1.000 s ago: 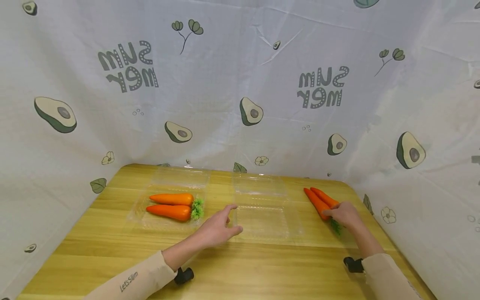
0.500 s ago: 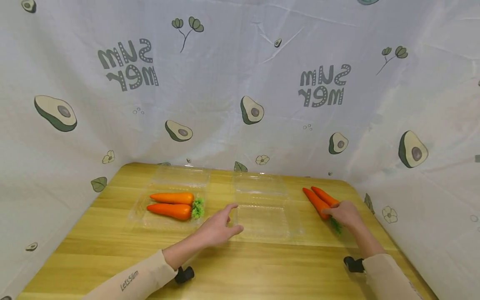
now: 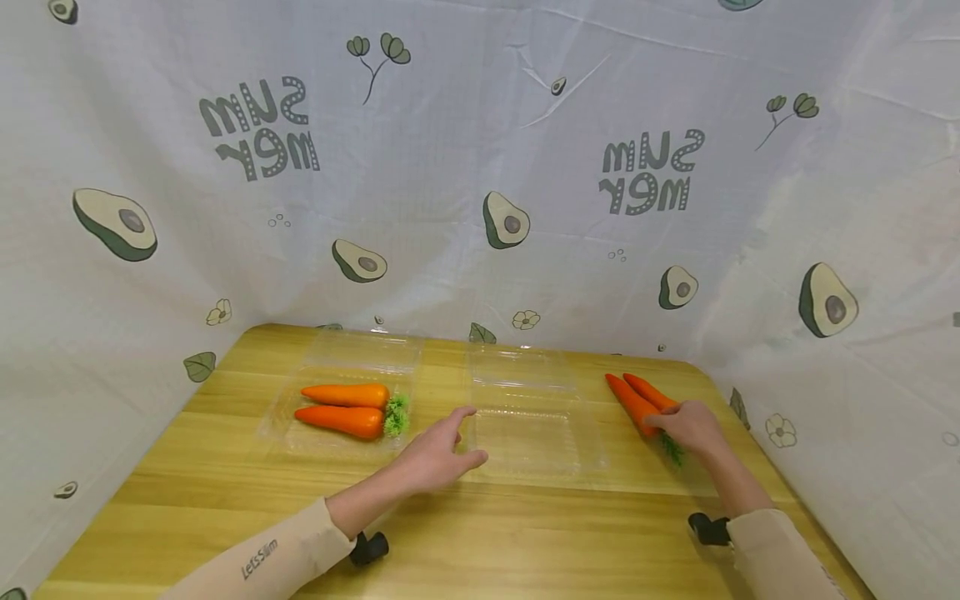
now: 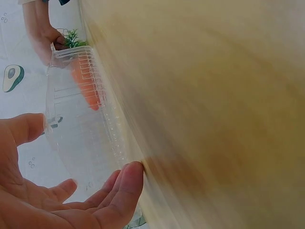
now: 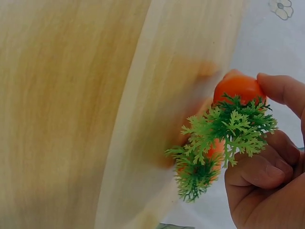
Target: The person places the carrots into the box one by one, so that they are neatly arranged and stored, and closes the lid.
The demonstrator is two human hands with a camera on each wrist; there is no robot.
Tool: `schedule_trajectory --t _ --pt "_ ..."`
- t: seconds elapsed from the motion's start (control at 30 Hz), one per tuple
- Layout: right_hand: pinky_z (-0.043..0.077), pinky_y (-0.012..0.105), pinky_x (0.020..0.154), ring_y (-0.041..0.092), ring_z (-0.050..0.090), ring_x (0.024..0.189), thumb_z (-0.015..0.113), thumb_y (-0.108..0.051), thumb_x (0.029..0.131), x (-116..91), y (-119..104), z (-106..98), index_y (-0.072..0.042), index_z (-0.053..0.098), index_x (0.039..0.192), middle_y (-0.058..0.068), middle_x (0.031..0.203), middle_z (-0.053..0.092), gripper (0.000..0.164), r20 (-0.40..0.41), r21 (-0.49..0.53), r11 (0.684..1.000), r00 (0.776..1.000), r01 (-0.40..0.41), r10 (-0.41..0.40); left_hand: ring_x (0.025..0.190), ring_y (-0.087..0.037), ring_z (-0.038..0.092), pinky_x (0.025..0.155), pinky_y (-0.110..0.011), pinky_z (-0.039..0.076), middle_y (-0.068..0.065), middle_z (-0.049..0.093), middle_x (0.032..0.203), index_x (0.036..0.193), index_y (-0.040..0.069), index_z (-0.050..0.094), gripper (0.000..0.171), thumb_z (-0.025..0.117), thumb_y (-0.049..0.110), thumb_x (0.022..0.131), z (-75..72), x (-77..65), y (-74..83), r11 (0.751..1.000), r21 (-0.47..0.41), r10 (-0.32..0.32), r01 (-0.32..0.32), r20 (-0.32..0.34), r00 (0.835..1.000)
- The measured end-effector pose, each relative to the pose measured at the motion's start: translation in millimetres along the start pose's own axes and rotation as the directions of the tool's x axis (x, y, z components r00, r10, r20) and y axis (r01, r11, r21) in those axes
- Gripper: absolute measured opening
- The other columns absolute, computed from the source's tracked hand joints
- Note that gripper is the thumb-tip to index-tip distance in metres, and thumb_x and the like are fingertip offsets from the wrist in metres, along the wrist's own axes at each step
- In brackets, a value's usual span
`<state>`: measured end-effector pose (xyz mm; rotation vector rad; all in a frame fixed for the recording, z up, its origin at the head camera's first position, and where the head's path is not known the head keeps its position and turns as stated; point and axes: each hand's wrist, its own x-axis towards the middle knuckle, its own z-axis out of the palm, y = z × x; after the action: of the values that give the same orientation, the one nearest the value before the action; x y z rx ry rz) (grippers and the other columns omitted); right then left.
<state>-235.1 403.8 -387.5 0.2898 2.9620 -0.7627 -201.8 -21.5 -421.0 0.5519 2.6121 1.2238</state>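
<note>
My right hand (image 3: 693, 429) pinches an orange carrot (image 3: 628, 402) near its leafy end at the table's right. A second carrot (image 3: 649, 393) lies right alongside. In the right wrist view, the thumb presses the held carrot's round end (image 5: 238, 88), while the green tops (image 5: 233, 124) partly hide the fingers. My left hand (image 3: 435, 458) has its fingers spread loosely by the left edge of a clear plastic container (image 3: 525, 437), whose lid (image 3: 517, 367) is folded back. From the left wrist, thumb and fingertips (image 4: 131, 179) appear beside the container wall (image 4: 71, 124); contact is hard to tell.
At the left, another clear container (image 3: 322, 446) with its lid back holds two carrots (image 3: 341, 421) with light green tops. Black wrist mounts (image 3: 369, 548) show below the sleeves. A patterned white curtain (image 3: 420, 183) borders the wooden table (image 3: 517, 542) at the back and sides.
Hands, carrots and containers keep their places; only a slight shift of the whole head view shows.
</note>
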Motion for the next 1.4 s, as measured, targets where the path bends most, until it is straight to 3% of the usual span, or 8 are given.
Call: schedule_trajectory --t 0.33,0.53,0.73,1.03,1.4 --pt "0.045 0.033 0.068 0.032 0.056 0.088 0.069 -0.034 0.090 -1.8 -10.0 -4.0 0.014 0.066 0.109 0.030 0.109 0.062 0.051 0.004 0.018 1.000 1.000 -0.012 0.012 0.122 -0.033 0.059 0.092 -0.056 0.050 -0.019 0.058 0.137 0.156 0.019 0.034 0.073 0.067 0.042 0.095 0.4 0.3 -1.1 1.000 -0.002 0.001 -0.001 0.001 1.000" --pt "0.045 0.035 0.070 0.031 0.056 0.088 0.069 -0.035 0.092 -2.5 -17.7 -5.6 0.011 0.066 0.109 0.028 0.109 0.062 0.050 0.018 0.057 0.998 1.000 -0.008 0.007 0.122 -0.033 0.059 0.092 -0.056 0.050 -0.019 0.058 0.137 0.156 0.019 0.035 0.073 0.067 0.042 0.094 0.3 1.0 -2.6 1.000 0.002 0.004 -0.004 -0.003 1.000" --pt "0.048 0.035 0.070 0.032 0.058 0.090 0.068 -0.036 0.093 -5.0 -27.6 -9.9 0.013 0.063 0.117 0.034 0.120 0.060 0.055 0.026 0.031 0.999 0.999 0.023 -0.024 0.121 -0.033 0.059 0.092 -0.056 0.050 -0.019 0.058 0.138 0.156 0.019 0.035 0.073 0.067 0.042 0.095 1.3 1.5 -4.0 1.000 0.004 0.014 -0.014 -0.003 1.000" --pt "0.044 0.031 0.063 0.026 0.056 0.080 0.071 -0.034 0.089 -8.9 -44.4 -15.0 0.012 0.065 0.117 0.031 0.117 0.063 0.055 0.017 0.004 0.998 0.997 0.070 -0.070 0.120 -0.032 0.060 0.091 -0.055 0.051 -0.019 0.059 0.135 0.156 0.019 0.035 0.074 0.066 0.043 0.095 2.3 2.3 -4.4 1.000 0.012 0.019 -0.019 -0.004 1.000" --pt "0.041 0.032 0.051 0.018 0.046 0.056 0.071 -0.034 0.089 -12.0 -65.1 -16.2 0.014 0.062 0.123 0.032 0.118 0.063 0.060 0.046 0.006 0.992 0.991 0.128 -0.128 0.120 -0.032 0.059 0.091 -0.055 0.051 -0.018 0.059 0.136 0.156 0.019 0.034 0.073 0.067 0.043 0.095 2.1 2.4 -3.8 1.000 0.013 0.016 -0.015 -0.006 1.000"
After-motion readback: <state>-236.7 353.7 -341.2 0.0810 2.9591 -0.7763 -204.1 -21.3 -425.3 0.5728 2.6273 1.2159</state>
